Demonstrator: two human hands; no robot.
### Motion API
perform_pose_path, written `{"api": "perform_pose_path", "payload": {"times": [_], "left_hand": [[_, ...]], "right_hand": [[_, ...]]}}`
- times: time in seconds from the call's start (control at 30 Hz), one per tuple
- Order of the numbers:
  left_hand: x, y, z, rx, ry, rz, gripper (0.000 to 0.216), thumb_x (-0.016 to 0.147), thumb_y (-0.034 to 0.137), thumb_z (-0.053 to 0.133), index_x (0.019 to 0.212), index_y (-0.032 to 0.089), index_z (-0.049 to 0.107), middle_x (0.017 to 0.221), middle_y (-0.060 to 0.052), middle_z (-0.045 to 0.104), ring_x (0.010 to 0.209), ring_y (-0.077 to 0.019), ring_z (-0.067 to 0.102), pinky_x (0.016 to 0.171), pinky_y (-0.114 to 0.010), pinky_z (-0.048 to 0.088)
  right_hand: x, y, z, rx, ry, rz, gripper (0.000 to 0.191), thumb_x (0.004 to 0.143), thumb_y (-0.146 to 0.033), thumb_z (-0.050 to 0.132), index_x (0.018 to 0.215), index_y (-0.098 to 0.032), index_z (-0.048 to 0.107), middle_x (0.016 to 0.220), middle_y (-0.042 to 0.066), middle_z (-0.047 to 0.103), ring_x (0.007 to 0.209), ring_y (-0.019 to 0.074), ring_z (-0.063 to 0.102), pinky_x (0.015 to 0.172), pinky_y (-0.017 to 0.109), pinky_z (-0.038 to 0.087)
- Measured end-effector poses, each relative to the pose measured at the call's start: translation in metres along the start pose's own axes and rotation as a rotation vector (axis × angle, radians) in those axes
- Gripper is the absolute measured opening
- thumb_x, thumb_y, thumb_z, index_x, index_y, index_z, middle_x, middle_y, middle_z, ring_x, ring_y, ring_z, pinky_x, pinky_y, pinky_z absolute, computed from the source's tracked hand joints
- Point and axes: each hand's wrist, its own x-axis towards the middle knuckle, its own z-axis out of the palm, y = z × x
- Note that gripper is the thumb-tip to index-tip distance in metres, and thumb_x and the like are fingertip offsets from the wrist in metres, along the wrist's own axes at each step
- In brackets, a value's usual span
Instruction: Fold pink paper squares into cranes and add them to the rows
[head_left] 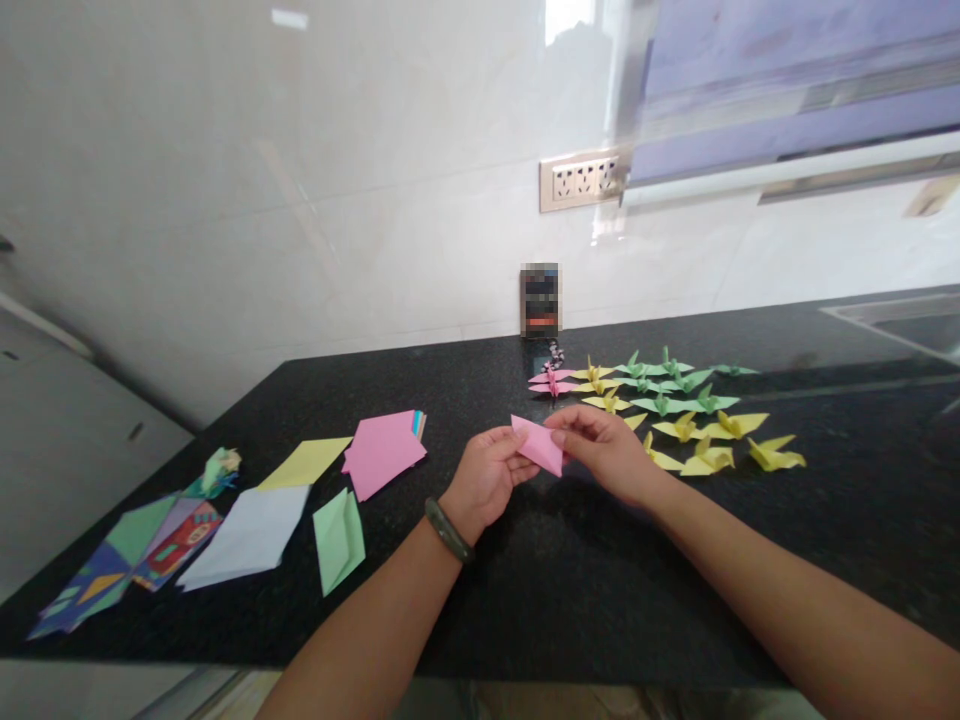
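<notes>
A: Head view, how far along?

B: Rows of finished cranes (675, 410) near the desk's back edge, right of middle: pink, yellow, green. Flat sheets left: pink stack (384, 450), yellow sheet (306, 463), white sheet (247, 535), green folded piece (339, 540), toward the left end. I'd say well underway, more to fold.

A: Hands?

B: Left hand (487, 478) pinches the pink paper (538, 444) w/ thumb & fingers, narrow. Right hand (600, 445) closed on its upper right edge. Paper's partly folded, held just above the desk (600, 590), mid-desk.

Black counter (675, 580) (speckled), pale glossy wall (300, 200)
</notes>
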Motion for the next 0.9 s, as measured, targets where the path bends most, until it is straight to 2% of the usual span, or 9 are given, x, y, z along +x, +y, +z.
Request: {"api": "perform_pose_path", "payload": {"times": [0.2, 0.37, 0.53, 0.7, 0.9], "left_hand": [[0.0004, 0.0015, 0.001, -0.016, 0.034, 0.012, 0.014, 0.069, 0.024, 0.065, 0.07, 0.012, 0.057, 0.063, -0.004, 0.064, 0.054, -0.0097, 0.059, 0.057, -0.021, 0.046], [0.0008, -0.0025, 0.0019, 0.005, -0.007, 0.062, 0.019, 0.066, 0.026, 0.068, 0.071, 0.011, 0.058, 0.063, -0.002, 0.062, 0.054, -0.0092, 0.057, 0.055, -0.022, 0.046], [0.0003, -0.0044, 0.0031, 0.038, 0.008, 0.078, 0.021, 0.064, 0.029, 0.068, 0.071, 0.011, 0.058, 0.063, -0.002, 0.06, 0.053, -0.0091, 0.055, 0.051, -0.021, 0.045], [0.0013, -0.0031, 0.0013, 0.048, 0.069, 0.085, 0.021, 0.065, 0.03, 0.067, 0.072, 0.011, 0.058, 0.065, -0.003, 0.061, 0.056, -0.0103, 0.057, 0.054, -0.022, 0.045], [0.0025, -0.0032, 0.0005, 0.093, 0.109, 0.104, 0.019, 0.068, 0.028, 0.065, 0.07, 0.011, 0.058, 0.065, -0.004, 0.063, 0.055, -0.0099, 0.058, 0.053, -0.021, 0.045]], "right_hand": [[-0.0026, -0.0036, -0.0002, -0.381, 0.0, -0.277, 0.006, 0.075, -0.024, 0.057, 0.077, -0.019, 0.06, 0.078, 0.003, 0.057, 0.073, 0.0141, 0.053, 0.063, 0.027, 0.043], [-0.0074, -0.0038, 0.0048, -0.545, -0.018, -0.293, 0.013, 0.072, -0.021, 0.062, 0.083, -0.02, 0.055, 0.08, 0.002, 0.054, 0.068, 0.0131, 0.05, 0.057, 0.024, 0.041], [-0.0085, -0.0016, 0.0052, -0.601, -0.037, -0.334, 0.02, 0.071, -0.016, 0.062, 0.088, -0.02, 0.053, 0.082, 0.002, 0.052, 0.069, 0.0132, 0.049, 0.059, 0.025, 0.042], [-0.0075, -0.0027, -0.0005, -0.555, -0.134, -0.369, 0.03, 0.069, -0.019, 0.066, 0.096, -0.021, 0.055, 0.095, 0.005, 0.051, 0.084, 0.0161, 0.051, 0.064, 0.027, 0.045], [-0.0061, -0.0025, -0.0029, -0.546, -0.153, -0.339, 0.015, 0.075, -0.018, 0.06, 0.09, -0.021, 0.059, 0.092, 0.005, 0.05, 0.082, 0.015, 0.052, 0.063, 0.026, 0.046]]}}
